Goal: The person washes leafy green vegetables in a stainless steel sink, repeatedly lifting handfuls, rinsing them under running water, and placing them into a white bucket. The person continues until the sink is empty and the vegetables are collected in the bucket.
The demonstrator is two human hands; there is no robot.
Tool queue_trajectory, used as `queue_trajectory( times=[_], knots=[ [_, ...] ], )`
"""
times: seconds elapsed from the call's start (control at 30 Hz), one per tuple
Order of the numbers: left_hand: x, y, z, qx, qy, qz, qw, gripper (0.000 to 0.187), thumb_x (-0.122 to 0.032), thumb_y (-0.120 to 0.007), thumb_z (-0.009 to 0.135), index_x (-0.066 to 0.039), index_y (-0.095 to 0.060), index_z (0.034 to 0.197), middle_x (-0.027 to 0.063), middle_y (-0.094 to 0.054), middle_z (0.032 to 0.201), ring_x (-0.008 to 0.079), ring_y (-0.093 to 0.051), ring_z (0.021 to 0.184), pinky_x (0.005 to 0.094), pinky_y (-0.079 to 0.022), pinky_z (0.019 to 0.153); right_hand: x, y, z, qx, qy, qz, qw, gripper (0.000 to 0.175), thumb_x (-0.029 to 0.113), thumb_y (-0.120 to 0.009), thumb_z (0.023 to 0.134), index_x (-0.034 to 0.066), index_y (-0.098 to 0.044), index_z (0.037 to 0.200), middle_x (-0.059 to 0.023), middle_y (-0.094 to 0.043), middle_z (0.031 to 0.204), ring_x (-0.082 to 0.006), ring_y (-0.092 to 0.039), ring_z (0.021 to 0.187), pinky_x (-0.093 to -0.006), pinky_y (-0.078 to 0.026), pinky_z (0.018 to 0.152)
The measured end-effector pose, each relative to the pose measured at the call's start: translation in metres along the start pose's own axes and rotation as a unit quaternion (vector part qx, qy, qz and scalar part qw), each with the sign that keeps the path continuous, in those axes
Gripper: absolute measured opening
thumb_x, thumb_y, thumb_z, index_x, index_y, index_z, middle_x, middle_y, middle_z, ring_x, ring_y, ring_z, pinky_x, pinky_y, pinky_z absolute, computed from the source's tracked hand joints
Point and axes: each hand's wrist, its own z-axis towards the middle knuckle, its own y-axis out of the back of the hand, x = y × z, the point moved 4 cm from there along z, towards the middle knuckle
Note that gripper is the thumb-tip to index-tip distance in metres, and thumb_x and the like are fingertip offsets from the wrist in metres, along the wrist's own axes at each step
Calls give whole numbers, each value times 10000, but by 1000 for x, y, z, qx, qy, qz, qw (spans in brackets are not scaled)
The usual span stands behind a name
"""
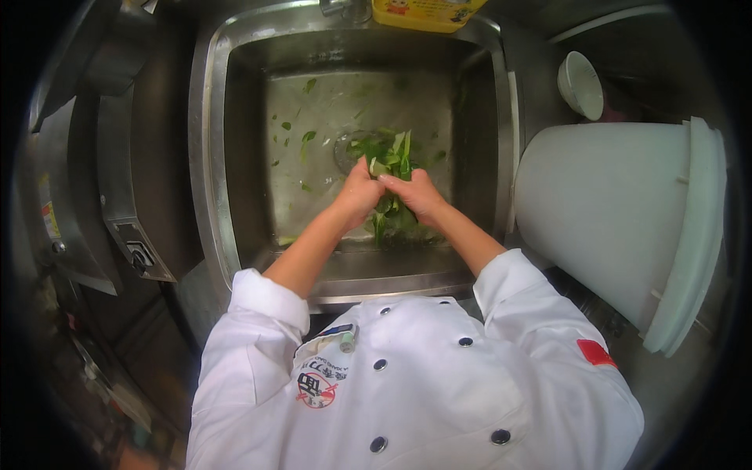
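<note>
Both my hands are over the middle of a stainless steel sink (202,147), on a bunch of leafy green vegetables (405,154). My left hand (358,191) grips the bunch from the left, its thumb against a pale stem. From the right, my right hand (418,194) closes on the same bunch, with its thumb near the left hand. Leaves stick out above the hands and hang below them. Shallow water seems to cover the sink floor, where loose leaf pieces (308,137) lie scattered around a round drain (346,154), partly hidden by the greens.
A yellow plastic container (423,17) stands at the sink's far edge beside a metal tap fitting (346,9). To the right are a large white plastic bucket lying tilted (599,217) and a white bowl (580,85). Metal equipment with a knob (140,257) stands at left.
</note>
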Motion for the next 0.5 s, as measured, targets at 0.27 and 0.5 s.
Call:
queue_trajectory(
  times=[0.27,0.5],
  knots=[
    [-101,-35,-71,26,-277,32,960,565,113,-399,702,-68,-499,1228,71,-528,1142,165,-511,1014,257,-428,845,99,-7,-57,-76,280,-39,956,267,220,-653,832,-39,-648,896,-75,-677,808,-120,-605,683,-281,-464,573],
    [-13,-15,-36,-96,22,-99,990,494,37,-449,780,-130,-464,1245,54,-552,1101,178,-523,987,271,-428,792,8,-18,-3,-47,-22,-309,950,280,235,-653,804,45,-650,1009,-206,-655,910,-381,-628,876,-416,-495,738]
  ],
)
